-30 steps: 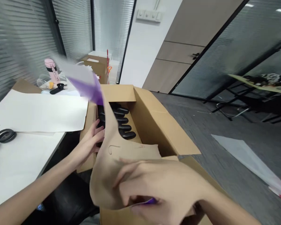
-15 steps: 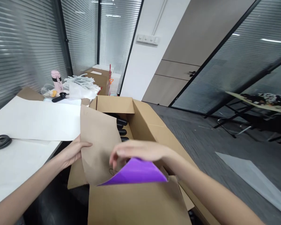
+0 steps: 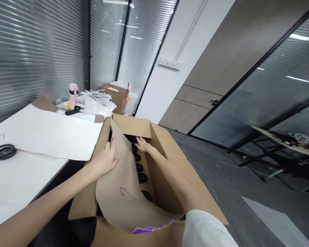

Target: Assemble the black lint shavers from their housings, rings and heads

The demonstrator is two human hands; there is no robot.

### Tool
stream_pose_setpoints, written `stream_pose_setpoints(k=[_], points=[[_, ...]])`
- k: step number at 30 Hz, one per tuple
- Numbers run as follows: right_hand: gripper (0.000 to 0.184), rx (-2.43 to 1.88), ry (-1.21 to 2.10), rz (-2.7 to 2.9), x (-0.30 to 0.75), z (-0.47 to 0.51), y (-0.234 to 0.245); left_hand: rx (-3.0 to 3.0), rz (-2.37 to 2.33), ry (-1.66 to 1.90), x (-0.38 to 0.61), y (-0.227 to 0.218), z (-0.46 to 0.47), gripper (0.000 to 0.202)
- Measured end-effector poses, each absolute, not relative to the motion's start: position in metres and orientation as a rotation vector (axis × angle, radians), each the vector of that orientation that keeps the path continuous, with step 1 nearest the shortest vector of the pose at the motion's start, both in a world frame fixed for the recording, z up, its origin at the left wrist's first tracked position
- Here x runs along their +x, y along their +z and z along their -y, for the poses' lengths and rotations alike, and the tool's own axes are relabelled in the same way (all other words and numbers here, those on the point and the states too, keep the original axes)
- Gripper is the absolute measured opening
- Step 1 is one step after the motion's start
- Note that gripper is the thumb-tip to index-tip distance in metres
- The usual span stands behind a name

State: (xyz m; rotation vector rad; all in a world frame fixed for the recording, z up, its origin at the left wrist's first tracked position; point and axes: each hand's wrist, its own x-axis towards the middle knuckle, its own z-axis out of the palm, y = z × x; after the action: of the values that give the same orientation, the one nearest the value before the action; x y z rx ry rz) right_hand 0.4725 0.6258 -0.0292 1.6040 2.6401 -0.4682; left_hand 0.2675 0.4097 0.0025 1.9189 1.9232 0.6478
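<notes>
By the white table (image 3: 23,185), my open left hand (image 3: 104,161) pushed brown paper (image 3: 121,199) in a cardboard box (image 3: 131,126); my open right hand (image 3: 143,144) sat beside black things (image 3: 139,167).

Inside the open cardboard box (image 3: 134,126), a row of rounded pieces (image 3: 141,177) is lying, a kraft paper sheet (image 3: 123,195) is draping over its near end, the worktop (image 3: 28,181) is standing left, a water bottle (image 3: 73,94) is standing beyond-left, and the floor (image 3: 221,178) is stretching right.

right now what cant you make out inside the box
Head view only:
black rounded items in the cardboard box: the brown paper sheet and right hand hide how many there are and their full shape
purple sheet: only a strip shows, the rest hidden by the brown paper and the box's front flap
front flap: cut off by the bottom edge
</notes>
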Motion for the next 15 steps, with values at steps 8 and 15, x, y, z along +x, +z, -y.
stream_pose_setpoints(k=[8, 15], points=[[0.064, 1.797, 0.038, -2.9, 0.469, -0.657, -0.04, 2.132, -1.889, 0.386, 0.259, 0.001, -0.423, 0.084], [0.067, 1.941, 0.077, -2.842, 0.419, -0.742, -0.009, 1.951, -1.946, 0.39, 0.256, -0.004, -0.43, 0.082]])
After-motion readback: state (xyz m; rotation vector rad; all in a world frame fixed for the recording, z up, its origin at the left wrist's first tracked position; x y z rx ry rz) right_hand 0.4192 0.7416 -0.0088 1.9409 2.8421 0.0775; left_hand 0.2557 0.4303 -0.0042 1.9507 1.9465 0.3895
